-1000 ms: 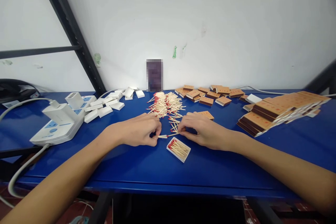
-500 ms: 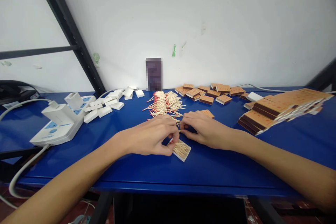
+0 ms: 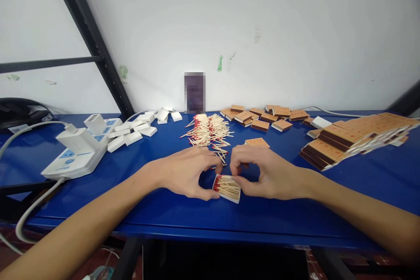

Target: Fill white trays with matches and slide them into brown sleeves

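Our left hand (image 3: pixel 187 175) and right hand (image 3: pixel 267 173) pinch the white cardboard tray of red-tipped matches (image 3: pixel 227 187) between curled fingertips; before, only the left touched it.

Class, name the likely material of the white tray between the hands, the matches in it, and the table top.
Tray: thin matt white card, judging by its folded walls. Matches: pale wood sticks with red tips. Table: smooth, glossy blue, probably painted metal.

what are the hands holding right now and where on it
Both hands hold the white tray of matches on the table: left hand at its left, red-tipped end, right hand at its right end.
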A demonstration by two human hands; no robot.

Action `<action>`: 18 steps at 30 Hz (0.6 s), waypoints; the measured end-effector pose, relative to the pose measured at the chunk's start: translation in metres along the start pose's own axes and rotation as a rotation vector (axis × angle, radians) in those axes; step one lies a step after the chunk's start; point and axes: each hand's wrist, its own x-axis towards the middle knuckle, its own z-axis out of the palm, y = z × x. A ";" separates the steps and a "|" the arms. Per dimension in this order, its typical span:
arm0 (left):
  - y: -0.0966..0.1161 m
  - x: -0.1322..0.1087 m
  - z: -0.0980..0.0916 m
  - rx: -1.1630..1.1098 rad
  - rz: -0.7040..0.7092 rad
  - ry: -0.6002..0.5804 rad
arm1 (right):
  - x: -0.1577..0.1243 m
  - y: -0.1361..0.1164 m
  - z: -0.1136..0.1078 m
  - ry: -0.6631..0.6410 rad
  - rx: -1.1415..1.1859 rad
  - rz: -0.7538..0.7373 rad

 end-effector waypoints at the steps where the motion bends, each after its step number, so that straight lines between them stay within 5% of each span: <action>1: 0.000 0.000 0.000 0.004 -0.003 -0.001 | 0.000 -0.001 0.003 -0.024 -0.012 -0.014; 10: -0.016 0.001 -0.001 0.013 -0.039 0.129 | 0.005 0.010 0.006 0.096 -0.246 0.093; 18: -0.015 0.013 0.016 0.142 -0.085 0.192 | 0.009 0.020 0.010 -0.011 -0.297 0.159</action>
